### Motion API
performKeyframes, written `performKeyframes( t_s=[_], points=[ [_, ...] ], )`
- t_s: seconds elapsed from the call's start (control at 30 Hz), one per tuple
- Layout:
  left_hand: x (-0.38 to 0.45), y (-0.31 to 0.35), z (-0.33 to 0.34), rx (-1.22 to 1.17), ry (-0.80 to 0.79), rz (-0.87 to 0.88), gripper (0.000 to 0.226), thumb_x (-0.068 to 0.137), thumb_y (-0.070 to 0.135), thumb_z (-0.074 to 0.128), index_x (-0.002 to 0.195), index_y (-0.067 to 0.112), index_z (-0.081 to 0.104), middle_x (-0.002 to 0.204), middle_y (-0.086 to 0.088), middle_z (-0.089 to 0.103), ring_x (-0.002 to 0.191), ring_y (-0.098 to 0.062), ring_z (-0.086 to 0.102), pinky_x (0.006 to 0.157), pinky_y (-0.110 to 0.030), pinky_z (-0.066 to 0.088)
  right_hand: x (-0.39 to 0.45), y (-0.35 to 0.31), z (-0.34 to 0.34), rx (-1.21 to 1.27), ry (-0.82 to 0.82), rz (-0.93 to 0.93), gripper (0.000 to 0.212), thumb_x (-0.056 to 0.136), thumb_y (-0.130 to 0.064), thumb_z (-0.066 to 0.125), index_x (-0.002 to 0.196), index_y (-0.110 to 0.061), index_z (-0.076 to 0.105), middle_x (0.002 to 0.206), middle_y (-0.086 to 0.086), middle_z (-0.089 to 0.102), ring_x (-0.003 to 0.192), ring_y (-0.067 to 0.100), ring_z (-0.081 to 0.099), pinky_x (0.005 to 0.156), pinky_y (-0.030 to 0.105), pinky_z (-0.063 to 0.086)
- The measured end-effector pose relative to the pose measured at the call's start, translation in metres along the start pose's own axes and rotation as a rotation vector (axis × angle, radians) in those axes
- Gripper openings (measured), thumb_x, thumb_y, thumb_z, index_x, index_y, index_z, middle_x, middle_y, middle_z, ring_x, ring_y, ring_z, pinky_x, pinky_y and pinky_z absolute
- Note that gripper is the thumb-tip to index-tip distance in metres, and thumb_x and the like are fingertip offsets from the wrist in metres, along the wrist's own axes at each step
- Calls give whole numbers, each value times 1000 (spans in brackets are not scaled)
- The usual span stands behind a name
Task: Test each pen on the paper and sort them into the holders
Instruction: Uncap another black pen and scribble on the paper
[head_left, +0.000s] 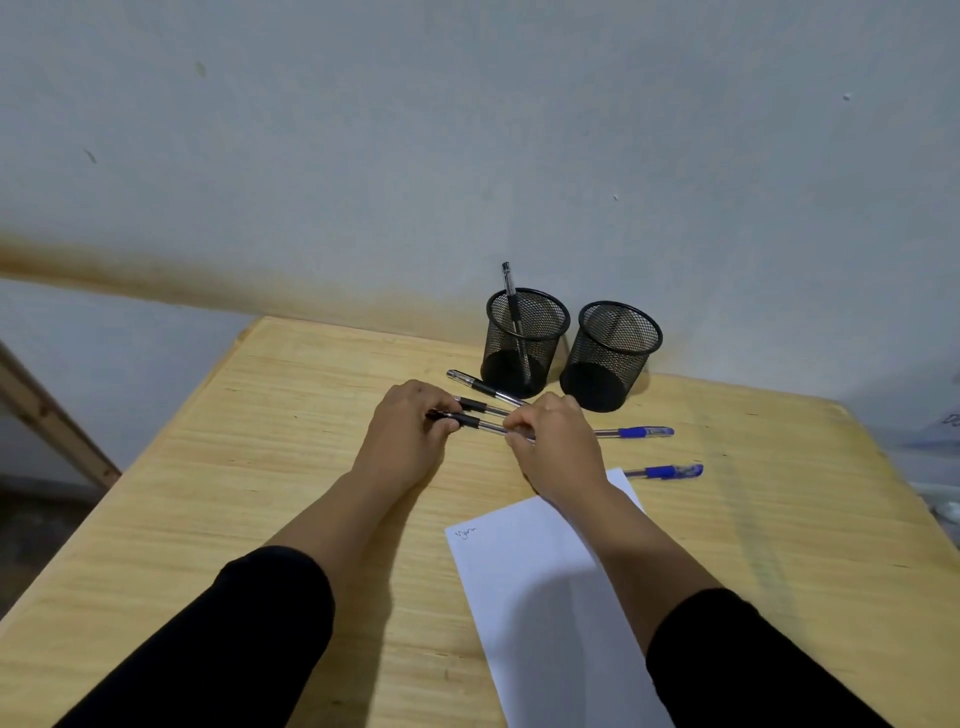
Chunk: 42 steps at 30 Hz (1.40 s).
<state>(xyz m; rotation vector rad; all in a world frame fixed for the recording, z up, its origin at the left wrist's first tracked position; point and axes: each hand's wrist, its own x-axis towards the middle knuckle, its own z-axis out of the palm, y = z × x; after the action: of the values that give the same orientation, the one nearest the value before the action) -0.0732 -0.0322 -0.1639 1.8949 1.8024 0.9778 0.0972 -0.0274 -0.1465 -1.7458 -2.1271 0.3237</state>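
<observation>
**Two hands on one black pen**

The left hand (410, 426) has its fingers curled round the dark cap end of a black pen (480, 423). The right hand (550, 441) pinches the clear end of the same pen. It looks like the person is pulling the cap off so the pen can be tried. A second black pen (480, 406) lies just behind it, partly under the fingers. A third black pen (480, 385) lies a bit farther back, near the left mesh holder (524, 338), which has one pen standing in it (511, 301). The right mesh holder (610, 353) looks empty. Two blue pens lie to the right, one (636, 432) near the right hand and one (667, 472) by the corner of the paper (530, 571). The paper has one small scribble near its top left corner.

What could go wrong? The cap could pop off fast and fly away. The hands could bump the pens lying close by and make them roll. An elbow could slide the paper.

The counter (260, 467) is pale wood with lines in it. Behind it is a plain grey wall (467, 130) with a brown stain low down.
</observation>
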Motion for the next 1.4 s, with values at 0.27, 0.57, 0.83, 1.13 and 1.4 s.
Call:
performKeyframes(
  t_s=[0.27,0.57,0.83,1.13,1.4],
  points=[
    [-11,10,-13,-152,52,41,13,85,12,60,95,18,65,91,3,63,83,-10,53,72,-15,37,-3,-10,-41,611,-24,168,3,80,-18,69,79,-18,67,69,-6,58,66,7,53,55,13,42],
    [-22,53,-9,-500,19,-12,14,77,19,71,82,31,66,83,10,69,80,-6,62,75,-20,48,-26,-24,-38,1406,-3,338,11,90,-17,59,81,-10,59,58,2,53,41,3,46,36,13,31],
    [-29,34,-25,-591,32,-212,17,84,14,63,75,28,68,79,-3,68,72,-12,57,74,-28,46,-39,-15,-53,1351,184,232,18,94,-7,51,77,-11,56,56,3,50,41,2,42,40,10,34],
    [-49,25,-13,-247,-82,-156,6,81,15,66,85,18,70,85,6,71,78,0,59,64,3,37,-57,-13,-46,1357,129,297,15,92,-10,54,79,-12,61,56,2,52,43,3,44,39,14,30],
    [-65,31,-15,-231,20,-143,19,85,18,63,102,22,69,91,11,65,84,0,57,72,-2,38,-82,-13,-35,1284,78,318,8,90,-15,59,85,-13,65,61,4,57,49,9,48,41,18,34]
  ],
)
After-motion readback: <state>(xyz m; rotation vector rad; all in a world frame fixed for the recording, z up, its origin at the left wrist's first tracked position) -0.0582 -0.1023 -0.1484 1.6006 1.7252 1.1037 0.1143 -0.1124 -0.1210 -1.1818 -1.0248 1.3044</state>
